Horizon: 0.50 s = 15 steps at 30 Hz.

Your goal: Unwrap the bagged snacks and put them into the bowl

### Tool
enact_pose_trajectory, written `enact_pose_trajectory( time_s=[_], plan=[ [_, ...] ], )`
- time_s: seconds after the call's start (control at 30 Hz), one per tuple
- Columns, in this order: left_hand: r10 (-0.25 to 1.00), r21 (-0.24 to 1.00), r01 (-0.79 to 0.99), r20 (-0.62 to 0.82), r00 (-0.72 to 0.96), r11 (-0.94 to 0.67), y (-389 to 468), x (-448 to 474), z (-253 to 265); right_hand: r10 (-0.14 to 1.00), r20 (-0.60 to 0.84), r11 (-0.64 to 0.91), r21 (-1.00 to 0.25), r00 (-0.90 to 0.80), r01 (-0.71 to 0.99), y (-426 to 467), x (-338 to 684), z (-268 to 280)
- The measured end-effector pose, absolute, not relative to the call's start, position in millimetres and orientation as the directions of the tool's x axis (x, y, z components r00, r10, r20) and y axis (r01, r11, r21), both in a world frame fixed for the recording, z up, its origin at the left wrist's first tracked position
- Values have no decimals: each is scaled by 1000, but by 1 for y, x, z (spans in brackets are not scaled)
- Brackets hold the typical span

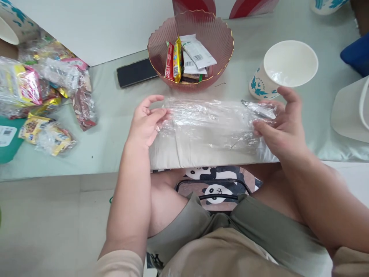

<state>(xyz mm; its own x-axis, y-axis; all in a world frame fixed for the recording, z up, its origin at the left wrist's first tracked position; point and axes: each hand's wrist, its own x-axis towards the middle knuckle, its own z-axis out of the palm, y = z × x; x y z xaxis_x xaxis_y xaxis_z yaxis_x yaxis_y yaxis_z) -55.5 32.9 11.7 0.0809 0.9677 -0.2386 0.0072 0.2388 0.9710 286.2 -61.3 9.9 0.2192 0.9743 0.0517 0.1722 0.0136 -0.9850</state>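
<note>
A clear plastic bag [207, 119] is stretched between my two hands just above the table's front edge. My left hand [148, 119] pinches its left end between thumb and fingers. At the other end, my right hand [279, 125] grips the plastic, index finger raised. A small silvery strip [261, 109] lies by the right fingertips; I cannot tell what it is. Behind the bag stands a pink ribbed bowl [225, 57] with a gold rim, holding several wrapped snacks [198, 54]. Close behind my right hand is a white paper cup [261, 82] with blue leaf prints.
Several packaged snacks [57, 77] are heaped at the left beside a green item [11, 144]. A black phone [137, 72] lies left of the bowl. A white container [348, 111] and a blue object [357, 55] stand at the right. A white board [95, 27] rises behind.
</note>
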Motion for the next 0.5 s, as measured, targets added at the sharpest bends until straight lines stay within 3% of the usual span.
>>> enact_pose_trajectory(
  time_s=[0.1, 0.27, 0.37, 0.5],
  plan=[
    [967, 964, -79, -254, 1, 253, 35, -55, 12, 964, 92, 44, -980, 248, 194, -60, 284, 10],
    [905, 928, -23, -358, 229, 373, 27, -50, 20, 959, 103, 57, -983, 265, 175, -58, 284, 10],
    [924, 949, 30, -313, 219, 314, 23, -50, 23, 964, 12, 2, -999, 267, 38, -61, 288, 7],
    [952, 975, -50, -200, 231, 216, 18, -56, 26, 977, -130, -112, -988, 167, -110, -70, 293, 2]
  ],
)
